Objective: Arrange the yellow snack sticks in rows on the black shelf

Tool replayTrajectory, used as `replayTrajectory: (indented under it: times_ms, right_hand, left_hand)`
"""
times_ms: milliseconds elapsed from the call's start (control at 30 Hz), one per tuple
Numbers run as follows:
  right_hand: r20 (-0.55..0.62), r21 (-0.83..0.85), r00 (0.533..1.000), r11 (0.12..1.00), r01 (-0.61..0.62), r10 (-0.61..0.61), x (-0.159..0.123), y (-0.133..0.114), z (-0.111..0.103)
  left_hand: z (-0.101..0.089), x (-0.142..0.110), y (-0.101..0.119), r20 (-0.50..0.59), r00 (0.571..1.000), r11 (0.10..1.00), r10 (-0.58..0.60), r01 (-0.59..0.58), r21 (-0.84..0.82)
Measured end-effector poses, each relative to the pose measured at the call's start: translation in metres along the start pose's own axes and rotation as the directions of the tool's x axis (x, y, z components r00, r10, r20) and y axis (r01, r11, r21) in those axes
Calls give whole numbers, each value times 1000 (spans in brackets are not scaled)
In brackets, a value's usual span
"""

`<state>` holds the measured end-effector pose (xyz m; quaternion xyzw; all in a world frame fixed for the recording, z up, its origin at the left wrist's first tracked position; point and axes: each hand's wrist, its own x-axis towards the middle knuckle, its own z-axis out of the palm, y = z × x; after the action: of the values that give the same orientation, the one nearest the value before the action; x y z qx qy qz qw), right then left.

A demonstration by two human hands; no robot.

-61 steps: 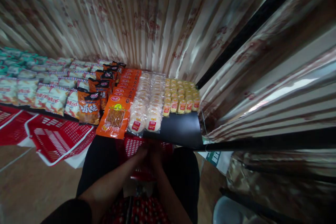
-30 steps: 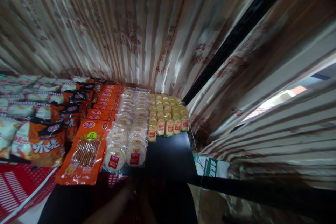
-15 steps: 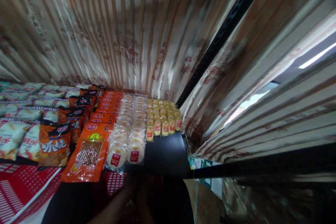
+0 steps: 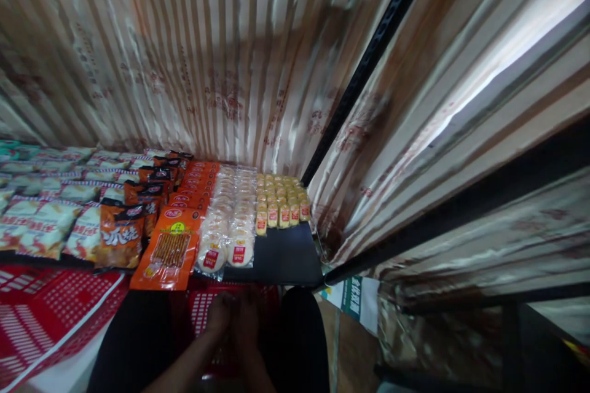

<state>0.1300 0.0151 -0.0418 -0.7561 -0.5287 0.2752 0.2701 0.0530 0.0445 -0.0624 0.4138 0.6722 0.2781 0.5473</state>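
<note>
Low in the view, my left hand (image 4: 219, 313) and my right hand (image 4: 246, 314) are close together between my knees, over a red plastic basket (image 4: 199, 314). Dim light and blur hide the fingers of both, so any held item cannot be made out. Just beyond them, on a black shelf (image 4: 288, 255), lie rows of packaged snacks. An orange packet of brown sticks (image 4: 169, 250) overhangs the front edge. To its right are clear-wrapped round white crackers (image 4: 240, 252), then small yellow packets (image 4: 283, 215).
Orange-and-black snack bags (image 4: 120, 236) and white snack bags (image 4: 48, 227) fill the shelf's left side. Another red basket (image 4: 55, 307) stands at lower left. Striped plastic sheeting (image 4: 221, 61) hangs behind, with a black metal post (image 4: 354, 80) and a black bar (image 4: 442, 209) at right.
The view has tilted down and shifted, so the shelf sits higher and more of the basket shows. Both hands appear higher in the picture and clearer than before.
</note>
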Motion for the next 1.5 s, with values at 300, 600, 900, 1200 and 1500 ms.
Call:
replayTrajectory:
  times_ms: [300, 600, 900, 1200, 1500]
  right_hand:
    - [20, 39, 999, 998, 42, -43, -8, -1, -13]
    - [184, 468, 976, 883, 18, -118, -11, 1, -34]
    - [212, 686, 967, 726, -43, -143, -22, -10, -59]
    - [156, 751, 976, 660, -19, -150, -13, -15, -98]
    - [34, 731, 998, 682, 12, -53, 8, -21, -119]
  left_hand:
    - [-26, -24, 10, 25, 986, 978, 162, -164, 126]
    - [-51, -42, 44, 216, 966, 986, 145, -160, 55]
    - [-55, -59, 90, 330, 938, 994, 110, -101, -44]
    - [-30, -59, 125, 274, 938, 966, 213, -161, -201]
    - [-6, -68, 142, 175, 952, 940, 249, -195, -280]
